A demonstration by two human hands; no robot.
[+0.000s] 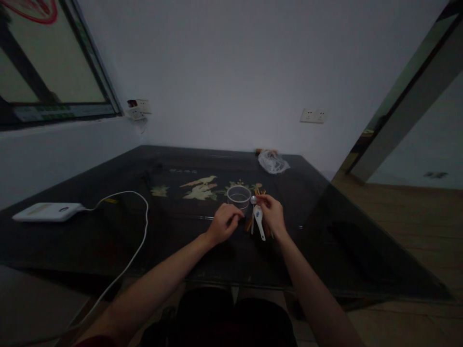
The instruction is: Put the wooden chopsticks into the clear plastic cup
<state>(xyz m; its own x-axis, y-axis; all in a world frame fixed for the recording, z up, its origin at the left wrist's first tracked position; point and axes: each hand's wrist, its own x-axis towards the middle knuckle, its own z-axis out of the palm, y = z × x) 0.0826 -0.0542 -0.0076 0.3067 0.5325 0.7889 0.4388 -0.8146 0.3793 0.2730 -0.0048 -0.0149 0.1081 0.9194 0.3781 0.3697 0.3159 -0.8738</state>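
Observation:
My left hand (pixel 224 222) is curled at the near side of a round clear plastic container (pixel 238 194). Its fingertips overlap the container's lower wall, and what they hold, if anything, is hidden. To the right, my right hand (pixel 272 213) pinches at the bowl of a small metal spoon (pixel 253 199), whose handle points toward me. A white ceramic spoon with a blue mark (pixel 259 221) lies between the hands, bowl away from me. Wooden chopsticks (pixel 249 224) lie beside and under the spoons, partly covered by my right hand.
A crumpled clear plastic bag (pixel 273 161) lies at the back of the dark glossy table (pixel 181 231). On the left rests a white device (pixel 48 212) with a white cable (pixel 146 217) looping over the near edge. A bird-and-flower picture (pixel 198 188) decorates the tabletop.

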